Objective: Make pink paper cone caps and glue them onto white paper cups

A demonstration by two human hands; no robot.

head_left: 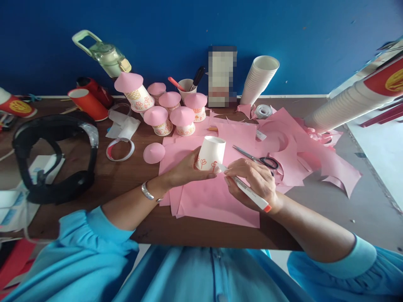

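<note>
My left hand [186, 170] is closed around a white paper cup [211, 150], its narrower end facing up. Orange-red flower drawings run along the cup's lower side. In my right hand [255, 181] is a white marker [250, 193] with an orange-red end, its tip at the drawn flowers; whether it touches the cup I cannot tell. Both hands are over stacked pink paper sheets [217, 203]. Black-handled scissors [255, 157] lie just beyond my right hand. A loose pink paper cone [154, 153] rests left of the cup.
Several decorated cups with pink cone tops [182, 119] stand behind my left hand. Further back are a cup of markers [188, 85] and a stack of white cups [260, 79]. Tape rolls [120, 150], a black headset-like frame [56, 159] and pink scraps [340, 167] lie around.
</note>
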